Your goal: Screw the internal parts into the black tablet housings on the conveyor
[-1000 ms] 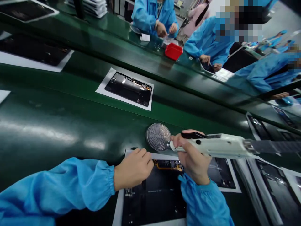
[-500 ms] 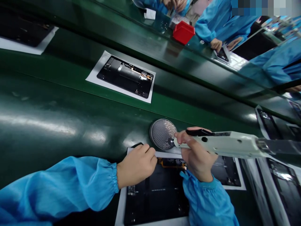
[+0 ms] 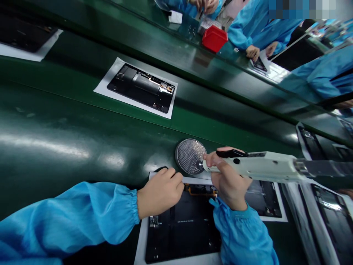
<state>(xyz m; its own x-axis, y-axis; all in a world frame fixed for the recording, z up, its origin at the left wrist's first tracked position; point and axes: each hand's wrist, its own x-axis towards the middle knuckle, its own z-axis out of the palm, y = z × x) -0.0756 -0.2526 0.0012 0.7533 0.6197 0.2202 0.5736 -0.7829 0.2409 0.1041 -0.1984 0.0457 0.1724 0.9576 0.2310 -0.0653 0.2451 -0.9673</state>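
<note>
My right hand (image 3: 231,184) is wrapped round a pale electric screwdriver (image 3: 256,165), a finger along its black lever. The driver's front end points left and meets the edge of a round grey dish (image 3: 190,156) covered in small holes; its very tip is hard to make out. My left hand (image 3: 161,191) is closed, knuckles up, over the upper left corner of an opened black tablet (image 3: 184,228). What its fingers hold, if anything, is hidden. The tablet lies on a white sheet (image 3: 141,239), with an orange flex cable (image 3: 194,191) near its top edge.
Another opened tablet (image 3: 142,88) lies on paper on the green strip beyond, with one more (image 3: 24,31) at far left. More tablets lie at right, beside plastic-wrapped strips (image 3: 300,217). Across the line, co-workers in blue sleeves sit near a red bin (image 3: 215,38).
The tablets on the far strip have shifted slightly left. My right hand and the screwdriver have moved a little left and up. My left hand has barely moved.
</note>
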